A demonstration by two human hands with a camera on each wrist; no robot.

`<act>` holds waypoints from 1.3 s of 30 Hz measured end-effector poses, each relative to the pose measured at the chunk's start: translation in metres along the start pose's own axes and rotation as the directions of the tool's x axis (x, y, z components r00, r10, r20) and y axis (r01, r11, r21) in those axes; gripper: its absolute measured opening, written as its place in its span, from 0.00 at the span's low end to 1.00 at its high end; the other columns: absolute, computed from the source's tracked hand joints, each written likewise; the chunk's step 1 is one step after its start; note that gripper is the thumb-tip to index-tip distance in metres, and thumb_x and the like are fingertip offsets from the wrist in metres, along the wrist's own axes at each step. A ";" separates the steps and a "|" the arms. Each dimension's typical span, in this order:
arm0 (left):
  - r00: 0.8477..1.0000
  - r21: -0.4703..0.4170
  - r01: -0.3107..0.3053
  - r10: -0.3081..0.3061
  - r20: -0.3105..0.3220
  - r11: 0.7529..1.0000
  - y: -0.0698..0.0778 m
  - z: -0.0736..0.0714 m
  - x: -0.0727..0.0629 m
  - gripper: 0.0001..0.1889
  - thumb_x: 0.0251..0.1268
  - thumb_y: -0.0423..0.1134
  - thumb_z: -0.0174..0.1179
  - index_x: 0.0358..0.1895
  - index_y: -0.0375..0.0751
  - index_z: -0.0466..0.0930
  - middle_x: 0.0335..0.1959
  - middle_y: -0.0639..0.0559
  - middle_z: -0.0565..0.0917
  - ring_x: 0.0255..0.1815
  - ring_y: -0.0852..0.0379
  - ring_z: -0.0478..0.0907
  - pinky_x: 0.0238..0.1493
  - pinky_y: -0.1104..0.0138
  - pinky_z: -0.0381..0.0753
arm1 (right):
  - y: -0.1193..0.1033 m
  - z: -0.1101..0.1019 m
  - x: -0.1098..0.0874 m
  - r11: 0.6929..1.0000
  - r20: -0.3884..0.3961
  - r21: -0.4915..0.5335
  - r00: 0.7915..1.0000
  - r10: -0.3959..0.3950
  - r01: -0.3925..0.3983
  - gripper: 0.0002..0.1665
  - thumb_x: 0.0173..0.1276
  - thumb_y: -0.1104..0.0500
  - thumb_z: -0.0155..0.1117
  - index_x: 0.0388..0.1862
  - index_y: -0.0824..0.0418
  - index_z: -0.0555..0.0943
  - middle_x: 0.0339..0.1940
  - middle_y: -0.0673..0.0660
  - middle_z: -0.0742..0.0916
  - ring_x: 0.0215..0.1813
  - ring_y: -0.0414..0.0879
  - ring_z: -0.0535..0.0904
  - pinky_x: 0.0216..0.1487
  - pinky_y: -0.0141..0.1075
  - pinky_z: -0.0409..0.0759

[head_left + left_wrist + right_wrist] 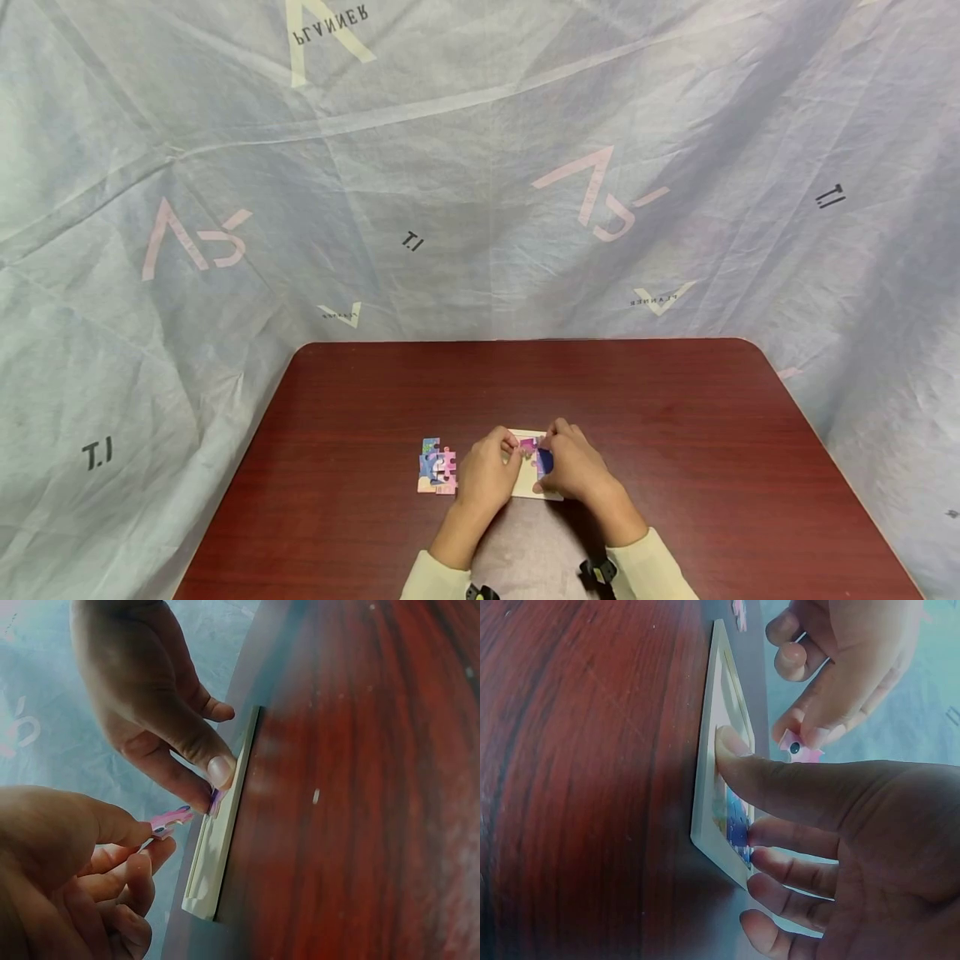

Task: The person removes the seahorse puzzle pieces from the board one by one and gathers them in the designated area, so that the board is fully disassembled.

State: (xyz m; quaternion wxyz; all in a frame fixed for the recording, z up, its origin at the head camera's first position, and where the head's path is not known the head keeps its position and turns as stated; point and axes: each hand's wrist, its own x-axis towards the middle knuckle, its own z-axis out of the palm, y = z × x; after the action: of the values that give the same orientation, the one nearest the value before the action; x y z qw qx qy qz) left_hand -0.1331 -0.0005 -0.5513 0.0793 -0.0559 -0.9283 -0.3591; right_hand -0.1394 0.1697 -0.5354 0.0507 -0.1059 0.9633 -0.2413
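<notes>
Puzzle tray [527, 482] lies between the two hands [486, 472] [576, 465].

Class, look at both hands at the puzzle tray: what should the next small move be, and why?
Probably lower the pink puzzle piece onto the bare part of the tray, beside the pieces lying in it. The left hand pinches that piece just clear of the tray, whose base is partly uncovered, and the right hand touches the tray, so it could steady it.
</notes>
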 end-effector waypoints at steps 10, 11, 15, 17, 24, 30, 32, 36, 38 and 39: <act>0.999 -0.032 -0.028 0.027 -0.029 0.999 -0.003 -0.008 -0.004 0.06 0.63 0.37 0.72 0.35 0.51 0.83 0.30 0.57 0.89 0.25 0.64 0.78 0.26 0.70 0.71 | -0.001 0.000 0.000 1.000 0.021 -0.009 1.000 0.016 -0.016 0.39 0.40 0.53 0.94 0.54 0.63 0.89 0.51 0.56 0.81 0.57 0.55 0.76 0.55 0.53 0.84; 0.999 -0.034 -0.025 0.024 -0.026 0.999 -0.004 -0.008 -0.004 0.06 0.63 0.37 0.72 0.35 0.51 0.83 0.30 0.57 0.89 0.24 0.65 0.77 0.25 0.71 0.71 | -0.001 0.000 0.000 1.000 0.022 -0.011 1.000 0.016 -0.015 0.40 0.40 0.53 0.94 0.54 0.63 0.89 0.51 0.56 0.80 0.57 0.55 0.76 0.55 0.53 0.84; 1.000 -0.041 0.003 -0.004 -0.011 0.999 -0.006 -0.010 -0.002 0.04 0.63 0.37 0.70 0.35 0.50 0.84 0.30 0.58 0.88 0.23 0.68 0.74 0.25 0.71 0.70 | -0.001 0.000 0.000 1.000 0.017 -0.003 1.000 0.012 -0.012 0.40 0.40 0.53 0.94 0.55 0.64 0.89 0.51 0.56 0.80 0.58 0.55 0.76 0.55 0.53 0.83; 1.000 -0.050 0.016 -0.016 -0.005 0.999 -0.008 -0.011 -0.002 0.03 0.63 0.38 0.70 0.36 0.49 0.85 0.29 0.58 0.88 0.23 0.68 0.73 0.25 0.71 0.70 | 0.000 0.000 0.000 1.000 0.013 0.001 1.000 0.008 -0.008 0.41 0.40 0.54 0.94 0.55 0.64 0.89 0.51 0.55 0.81 0.58 0.56 0.76 0.55 0.53 0.83; 0.998 -0.072 0.061 -0.062 -0.005 0.996 -0.014 -0.016 -0.004 0.03 0.64 0.38 0.71 0.35 0.50 0.86 0.26 0.61 0.87 0.23 0.68 0.74 0.24 0.70 0.70 | 0.001 0.001 -0.001 1.000 0.005 -0.001 1.000 -0.010 0.010 0.42 0.39 0.54 0.94 0.57 0.65 0.89 0.50 0.56 0.80 0.56 0.56 0.76 0.55 0.52 0.82; 0.996 -0.062 0.086 -0.086 -0.002 0.994 -0.016 -0.023 -0.003 0.02 0.66 0.39 0.72 0.37 0.49 0.88 0.28 0.60 0.88 0.24 0.67 0.76 0.25 0.69 0.72 | 0.001 0.001 0.000 1.000 0.009 0.004 1.000 -0.003 0.003 0.42 0.40 0.54 0.94 0.56 0.64 0.89 0.50 0.55 0.80 0.57 0.55 0.76 0.54 0.53 0.83; 0.996 -0.058 0.094 -0.094 -0.007 0.994 -0.017 -0.025 -0.003 0.02 0.66 0.39 0.72 0.37 0.49 0.88 0.27 0.60 0.88 0.23 0.67 0.75 0.25 0.69 0.71 | 0.001 0.001 0.000 1.000 0.007 0.008 1.000 -0.001 0.001 0.42 0.39 0.54 0.94 0.57 0.64 0.89 0.50 0.55 0.80 0.57 0.55 0.76 0.54 0.53 0.83; 0.995 -0.063 0.095 -0.097 -0.026 0.993 -0.021 -0.029 -0.002 0.02 0.65 0.39 0.73 0.36 0.50 0.88 0.27 0.60 0.87 0.23 0.67 0.74 0.24 0.69 0.71 | 0.001 0.002 0.000 1.000 0.003 0.009 1.000 -0.003 0.003 0.43 0.39 0.54 0.94 0.57 0.64 0.89 0.50 0.55 0.80 0.56 0.55 0.76 0.54 0.52 0.83; 0.995 -0.066 0.095 -0.097 -0.031 0.993 -0.023 -0.030 -0.002 0.02 0.65 0.39 0.73 0.36 0.50 0.89 0.27 0.60 0.88 0.23 0.68 0.74 0.25 0.70 0.71 | 0.002 0.002 0.000 1.000 0.003 0.007 1.000 -0.004 0.004 0.43 0.39 0.54 0.94 0.57 0.64 0.89 0.50 0.56 0.80 0.56 0.55 0.76 0.54 0.52 0.83; 0.995 -0.067 0.094 -0.096 -0.033 0.993 -0.024 -0.031 -0.003 0.02 0.65 0.38 0.73 0.36 0.50 0.89 0.27 0.60 0.88 0.24 0.68 0.74 0.26 0.70 0.71 | 0.002 0.002 0.000 1.000 0.003 0.005 1.000 -0.006 0.006 0.43 0.39 0.54 0.94 0.57 0.64 0.89 0.50 0.56 0.80 0.56 0.55 0.75 0.54 0.52 0.82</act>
State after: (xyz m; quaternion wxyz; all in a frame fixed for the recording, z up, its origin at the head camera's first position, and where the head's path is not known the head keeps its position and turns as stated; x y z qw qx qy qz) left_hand -0.1312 -0.0392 -0.5450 0.0771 -0.0076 -0.9160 -0.3935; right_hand -0.1394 0.1706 -0.5378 0.0520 -0.1089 0.9623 -0.2437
